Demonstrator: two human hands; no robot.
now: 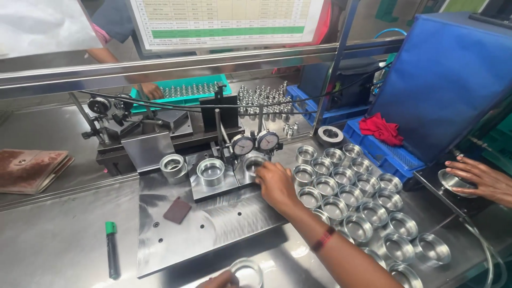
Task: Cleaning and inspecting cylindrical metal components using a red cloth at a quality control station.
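Note:
My right hand (276,185) reaches forward to the gauge fixture (213,184) and grips a shiny metal ring (252,161) seated under the two round dial gauges (255,143). Two more rings (210,172) rest on and beside the fixture block to the left. At the bottom edge my left hand (221,279), only partly in view, holds another metal ring (248,272) just above the steel table. To the right of my right forearm, several identical rings (352,200) lie in rows on the table.
A co-worker's hand (480,178) rests on a metal part at the right edge. Another person's hand (152,90) reaches a green tray of small parts behind the rail. A green-capped marker (111,248), a brown pad (177,210), a worn notebook (29,169), blue crates and a red cloth (380,129) surround the fixture.

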